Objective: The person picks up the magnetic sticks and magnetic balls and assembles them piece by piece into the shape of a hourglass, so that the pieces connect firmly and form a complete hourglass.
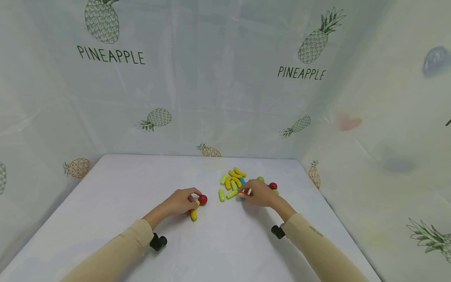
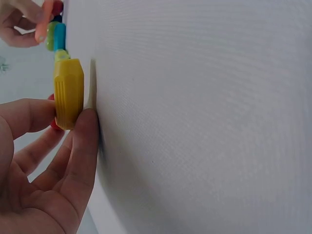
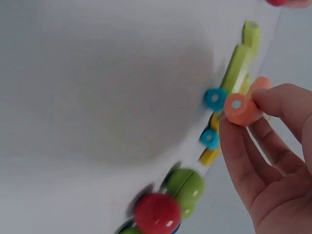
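My left hand [image 1: 180, 202] pinches a yellow toy banana [image 1: 193, 214] between thumb and fingers, low over the table. In the left wrist view the ridged banana [image 2: 69, 92] stands on end by the fingertips. A red ball [image 1: 202, 199] sits right beside those fingers. On the right, my right hand [image 1: 260, 192] holds an orange stick-like piece [image 3: 239, 108], whose round end shows a pale dot. Blue pieces [image 1: 242, 181] and light green sticks [image 1: 232, 194] lie under and beside the right fingertips.
Several yellow bananas [image 1: 240, 172] lie at the back of the pile. Right of it, partly behind the right hand, are red balls [image 1: 273, 186] and green balls [image 1: 260, 178]. The white table [image 1: 218, 246] meets a pineapple-print cloth [image 1: 222, 90] at the back.
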`<state>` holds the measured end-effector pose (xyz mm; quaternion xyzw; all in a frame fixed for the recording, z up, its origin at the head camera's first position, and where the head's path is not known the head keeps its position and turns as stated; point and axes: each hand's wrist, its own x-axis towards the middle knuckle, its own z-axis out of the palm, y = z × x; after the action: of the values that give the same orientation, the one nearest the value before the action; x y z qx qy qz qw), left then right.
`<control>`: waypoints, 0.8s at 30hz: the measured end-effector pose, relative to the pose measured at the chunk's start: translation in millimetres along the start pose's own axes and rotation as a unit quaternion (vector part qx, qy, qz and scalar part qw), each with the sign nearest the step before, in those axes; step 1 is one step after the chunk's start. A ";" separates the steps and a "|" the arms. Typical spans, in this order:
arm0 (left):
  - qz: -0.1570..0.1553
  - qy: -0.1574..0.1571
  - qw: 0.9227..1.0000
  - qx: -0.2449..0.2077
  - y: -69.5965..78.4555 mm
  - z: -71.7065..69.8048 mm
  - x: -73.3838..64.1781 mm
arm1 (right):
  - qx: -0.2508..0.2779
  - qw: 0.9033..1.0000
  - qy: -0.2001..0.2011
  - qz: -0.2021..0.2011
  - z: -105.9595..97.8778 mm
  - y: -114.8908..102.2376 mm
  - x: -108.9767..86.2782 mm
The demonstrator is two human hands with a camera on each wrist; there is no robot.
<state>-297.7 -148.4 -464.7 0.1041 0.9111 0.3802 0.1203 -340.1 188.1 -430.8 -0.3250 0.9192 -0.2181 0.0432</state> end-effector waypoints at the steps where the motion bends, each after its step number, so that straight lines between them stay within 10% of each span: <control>1: 0.000 0.000 1.000 0.000 -0.5 0.1 0.1 | 0.010 1.000 -0.003 -0.006 1.7 -4.1 3.0; 11: 0.004 0.000 1.000 -0.002 -1.6 -1.6 -0.2 | 0.100 0.995 -0.011 -0.001 27.0 -39.8 32.4; 24: 0.010 -0.002 1.000 -0.008 -0.7 -4.8 -2.4 | 0.094 0.995 -0.032 0.005 44.6 -58.2 56.1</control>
<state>-296.9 -152.8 -461.6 0.1135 0.9068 0.3882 0.1191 -340.5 96.5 -442.5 -0.3217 0.8943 -0.2930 0.1045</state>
